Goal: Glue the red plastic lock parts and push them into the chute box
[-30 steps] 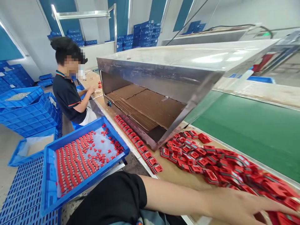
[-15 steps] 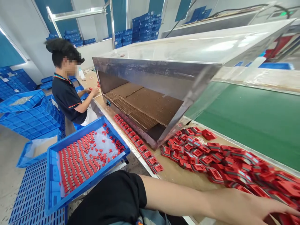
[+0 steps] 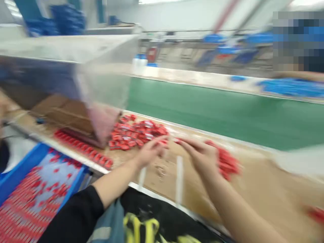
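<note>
The view is blurred by motion. My left hand [image 3: 151,150] lies flat on the brown table, fingers spread, at the near edge of a pile of small red parts [image 3: 136,131]. My right hand [image 3: 199,153] is open beside it, its fingers against a second clump of red parts [image 3: 226,162] on its right. Neither hand grips anything that I can make out. A row of red parts [image 3: 83,150] runs along the table's front edge, below the steel hood.
A steel tunnel hood [image 3: 65,67] with brown sheets inside stands at the left. A green conveyor belt [image 3: 217,111] runs behind the table. A blue tray [image 3: 17,170] holding many red parts sits at the lower left. Blue crates blur in the background.
The camera has swung sharply to the right. My left hand has drawn back along the table and my right hand has come into view; the red pile now lies in two clumps.
</note>
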A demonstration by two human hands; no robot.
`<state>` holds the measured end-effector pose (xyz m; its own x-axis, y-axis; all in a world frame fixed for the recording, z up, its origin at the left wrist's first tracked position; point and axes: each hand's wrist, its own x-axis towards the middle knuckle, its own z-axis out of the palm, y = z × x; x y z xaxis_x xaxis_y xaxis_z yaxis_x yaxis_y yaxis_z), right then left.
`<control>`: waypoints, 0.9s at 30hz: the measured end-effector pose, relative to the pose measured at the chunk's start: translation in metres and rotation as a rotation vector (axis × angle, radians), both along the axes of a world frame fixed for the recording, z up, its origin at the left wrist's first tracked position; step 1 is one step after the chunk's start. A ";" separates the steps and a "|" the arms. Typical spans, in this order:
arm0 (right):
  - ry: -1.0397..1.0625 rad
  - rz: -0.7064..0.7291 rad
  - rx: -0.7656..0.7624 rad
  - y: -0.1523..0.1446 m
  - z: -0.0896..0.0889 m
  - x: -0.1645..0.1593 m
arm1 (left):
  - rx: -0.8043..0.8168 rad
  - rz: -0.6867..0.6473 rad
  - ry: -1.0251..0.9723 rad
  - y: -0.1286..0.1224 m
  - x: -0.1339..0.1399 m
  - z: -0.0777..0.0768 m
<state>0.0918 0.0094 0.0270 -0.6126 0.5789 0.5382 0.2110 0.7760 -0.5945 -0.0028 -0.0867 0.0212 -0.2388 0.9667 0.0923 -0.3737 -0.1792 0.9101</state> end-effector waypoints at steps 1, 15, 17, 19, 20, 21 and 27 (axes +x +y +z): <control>0.025 -0.045 -0.048 0.008 0.004 0.027 | 0.040 -0.066 -0.073 0.006 -0.002 -0.002; 0.348 0.139 -0.221 0.003 0.033 0.052 | 0.178 0.022 0.032 0.026 -0.014 -0.031; 0.316 0.160 -0.123 0.003 0.029 0.053 | 0.197 0.031 0.051 0.029 -0.014 -0.031; 0.288 0.176 -0.011 0.005 0.023 0.052 | 0.186 0.047 0.058 0.031 -0.013 -0.033; 0.279 0.180 0.041 0.006 0.020 0.051 | 0.170 0.055 0.056 0.033 -0.013 -0.035; 0.276 0.182 0.084 0.007 0.017 0.051 | 0.150 0.066 0.057 0.033 -0.013 -0.036; 0.116 0.224 0.174 0.004 0.001 0.065 | 0.028 -0.001 0.015 0.023 -0.004 -0.032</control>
<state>0.1565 0.0135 0.0278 -0.6432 0.3290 0.6915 -0.0389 0.8878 -0.4586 -0.0068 -0.0636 -0.0108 -0.2360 0.9640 0.1226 -0.3601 -0.2039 0.9103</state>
